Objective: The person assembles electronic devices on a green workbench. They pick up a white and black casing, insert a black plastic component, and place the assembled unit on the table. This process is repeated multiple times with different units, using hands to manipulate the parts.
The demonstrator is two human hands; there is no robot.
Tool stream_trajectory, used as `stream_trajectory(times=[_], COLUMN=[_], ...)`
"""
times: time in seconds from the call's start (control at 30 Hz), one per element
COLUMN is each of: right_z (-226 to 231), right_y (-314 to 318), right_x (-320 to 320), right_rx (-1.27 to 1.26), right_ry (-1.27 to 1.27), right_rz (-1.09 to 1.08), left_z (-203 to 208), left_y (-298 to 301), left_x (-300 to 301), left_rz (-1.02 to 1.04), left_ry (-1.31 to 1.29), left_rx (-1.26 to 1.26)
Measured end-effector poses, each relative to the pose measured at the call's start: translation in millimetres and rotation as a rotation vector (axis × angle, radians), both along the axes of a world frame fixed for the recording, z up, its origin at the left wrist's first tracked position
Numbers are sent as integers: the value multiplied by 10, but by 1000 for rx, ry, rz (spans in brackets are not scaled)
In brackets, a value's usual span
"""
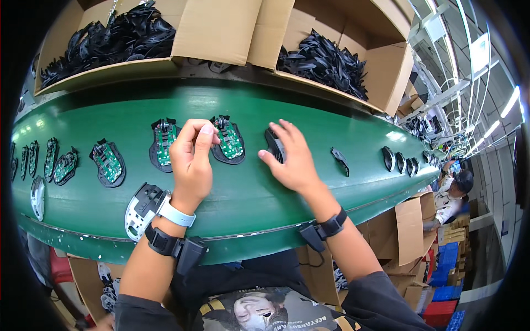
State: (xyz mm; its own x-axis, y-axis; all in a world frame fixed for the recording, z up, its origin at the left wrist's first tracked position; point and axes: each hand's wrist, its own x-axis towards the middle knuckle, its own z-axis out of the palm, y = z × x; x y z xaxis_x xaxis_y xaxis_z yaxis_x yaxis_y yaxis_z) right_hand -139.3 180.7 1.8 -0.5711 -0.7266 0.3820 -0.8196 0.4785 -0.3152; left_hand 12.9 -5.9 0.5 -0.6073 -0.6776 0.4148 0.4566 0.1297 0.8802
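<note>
My left hand [193, 157] is closed in a pinch, its fingertips at the left edge of a computer mouse base with a green circuit board [229, 140]. Whether anything small sits between those fingers cannot be made out. To the right, my right hand [293, 157] has its fingers and thumb spread beside a black mouse [274, 144] on the green belt [248, 187], partly covering it. Another mouse base with a board [163, 144] lies just left of my left hand. A black and white mouse shell [143, 209] rests by my left wrist.
Several more board-fitted bases [107, 164] lie along the belt's left. A dark curved piece [340, 161] and several black mice [388, 159] lie to the right. Cardboard boxes [218, 33] of black plastic parts stand behind the belt. Another person [450, 196] sits at far right.
</note>
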Motion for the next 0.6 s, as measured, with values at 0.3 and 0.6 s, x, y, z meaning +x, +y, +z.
stream_trajectory(times=[0.3, 0.6], right_z=[-315, -45], right_y=[-65, 13], right_x=[11, -211], right_rx=[-34, 60], right_ry=[106, -123], right_rz=[-48, 45], left_z=[56, 65], left_y=[69, 31], left_x=[139, 93], left_rz=[-34, -70], left_ry=[-60, -21], left_rx=[-58, -150])
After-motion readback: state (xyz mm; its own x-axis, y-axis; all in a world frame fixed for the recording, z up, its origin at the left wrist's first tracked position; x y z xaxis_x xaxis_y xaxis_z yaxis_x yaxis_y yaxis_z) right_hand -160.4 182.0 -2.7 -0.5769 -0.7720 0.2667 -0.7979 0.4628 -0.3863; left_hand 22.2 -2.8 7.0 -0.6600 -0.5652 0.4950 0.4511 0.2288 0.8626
